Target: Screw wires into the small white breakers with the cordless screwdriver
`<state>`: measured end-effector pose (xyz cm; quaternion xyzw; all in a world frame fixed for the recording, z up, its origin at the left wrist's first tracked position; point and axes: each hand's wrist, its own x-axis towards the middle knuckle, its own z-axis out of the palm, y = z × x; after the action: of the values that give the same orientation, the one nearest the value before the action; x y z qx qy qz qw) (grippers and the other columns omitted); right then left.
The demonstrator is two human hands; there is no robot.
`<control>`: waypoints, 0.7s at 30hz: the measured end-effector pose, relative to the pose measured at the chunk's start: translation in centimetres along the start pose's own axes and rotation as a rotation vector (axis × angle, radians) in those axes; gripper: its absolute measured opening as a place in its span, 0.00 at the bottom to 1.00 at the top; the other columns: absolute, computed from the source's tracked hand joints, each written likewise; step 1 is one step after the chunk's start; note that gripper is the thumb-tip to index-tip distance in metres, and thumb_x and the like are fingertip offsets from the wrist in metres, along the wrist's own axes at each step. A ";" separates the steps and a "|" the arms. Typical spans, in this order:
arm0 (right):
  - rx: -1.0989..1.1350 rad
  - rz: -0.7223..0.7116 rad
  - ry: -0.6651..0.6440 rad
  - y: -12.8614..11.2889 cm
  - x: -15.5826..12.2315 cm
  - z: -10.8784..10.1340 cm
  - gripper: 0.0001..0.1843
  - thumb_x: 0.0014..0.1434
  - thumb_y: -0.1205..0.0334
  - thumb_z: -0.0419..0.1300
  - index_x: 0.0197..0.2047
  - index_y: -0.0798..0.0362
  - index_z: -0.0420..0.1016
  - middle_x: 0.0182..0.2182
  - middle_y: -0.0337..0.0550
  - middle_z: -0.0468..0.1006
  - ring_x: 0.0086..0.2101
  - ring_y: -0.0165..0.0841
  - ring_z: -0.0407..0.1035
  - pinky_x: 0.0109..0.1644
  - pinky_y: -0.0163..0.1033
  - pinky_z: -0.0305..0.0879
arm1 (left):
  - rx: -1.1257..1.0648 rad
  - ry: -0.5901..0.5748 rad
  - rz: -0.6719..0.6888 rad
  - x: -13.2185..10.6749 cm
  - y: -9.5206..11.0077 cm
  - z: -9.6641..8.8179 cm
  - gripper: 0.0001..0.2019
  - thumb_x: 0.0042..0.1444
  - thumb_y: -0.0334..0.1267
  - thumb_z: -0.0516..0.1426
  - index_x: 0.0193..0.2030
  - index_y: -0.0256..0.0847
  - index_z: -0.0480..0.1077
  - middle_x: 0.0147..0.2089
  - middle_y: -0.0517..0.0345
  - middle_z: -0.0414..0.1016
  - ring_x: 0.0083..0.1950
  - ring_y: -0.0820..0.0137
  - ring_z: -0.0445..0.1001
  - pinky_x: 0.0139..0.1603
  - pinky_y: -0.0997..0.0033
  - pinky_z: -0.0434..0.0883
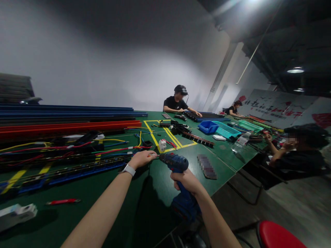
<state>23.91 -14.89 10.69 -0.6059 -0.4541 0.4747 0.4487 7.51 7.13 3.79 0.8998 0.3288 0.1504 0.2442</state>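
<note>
My right hand [184, 181] is wrapped round the grip of a blue cordless drill [176, 162], its nose pointing left. Just off that nose, my left hand [142, 159] is closed in a pinch; a small reddish bit shows at its fingertips, too small to name. Behind the drill's nose stands a light grey circuit breaker [162, 145] with red marks, apart from both hands. A short red cable [171, 145] lies to its right. Left of my left hand run blue strips with metal contacts [88, 170] and loose coloured wires [77, 146].
Orange rails [69, 128] and blue rails [64, 111] lie at the back left. A red cable [63, 202] and a white device [18, 215] sit front left. Rightward are a phone [206, 166], a blue bin [208, 127], a bottle [241, 142] and seated people [300, 151].
</note>
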 end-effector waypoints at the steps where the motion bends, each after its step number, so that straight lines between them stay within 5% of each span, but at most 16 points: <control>1: -0.001 -0.003 0.004 0.0 0.0 0.0 0.13 0.47 0.65 0.60 0.39 0.55 0.68 0.17 0.32 0.64 0.15 0.29 0.63 0.18 0.33 0.54 | 0.009 -0.001 0.005 0.1 -0.1 0.0 0.26 0.59 0.61 0.45 0.52 0.54 0.74 0.51 0.60 0.78 0.51 0.62 0.74 0.53 0.69 0.65; 21: -0.035 0.029 0.008 -0.3 0.0 0.1 0.12 0.47 0.65 0.59 0.37 0.54 0.65 0.17 0.29 0.64 0.15 0.27 0.63 0.18 0.32 0.55 | 0.027 -0.020 0.005 0.1 -0.1 -0.1 0.28 0.58 0.63 0.44 0.52 0.54 0.74 0.52 0.60 0.78 0.51 0.61 0.74 0.52 0.68 0.66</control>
<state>23.79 -14.84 11.00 -0.6219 -0.4517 0.4708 0.4330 7.46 7.27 3.86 0.9052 0.3262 0.1377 0.2350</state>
